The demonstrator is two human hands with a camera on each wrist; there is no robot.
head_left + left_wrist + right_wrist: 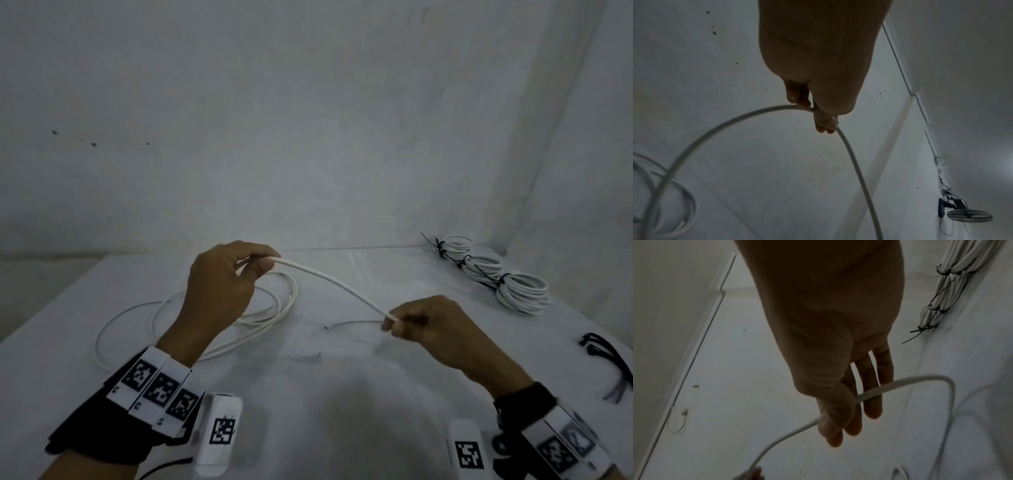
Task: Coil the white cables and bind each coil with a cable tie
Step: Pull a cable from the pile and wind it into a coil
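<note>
Beyond hands, head view only: loose white cable (219, 318) on table (342, 394).

Dim, greyish, soft pictures; wrist views darkest, noisy, bent at the edges.

A pale, dimly lit wall (308, 120) fills the top half, with small dark specks (92, 144) at nine o'clock. A white-covered table (342, 394) spreads below, and a side wall (589, 171) closes the corner at three o'clock.
</note>
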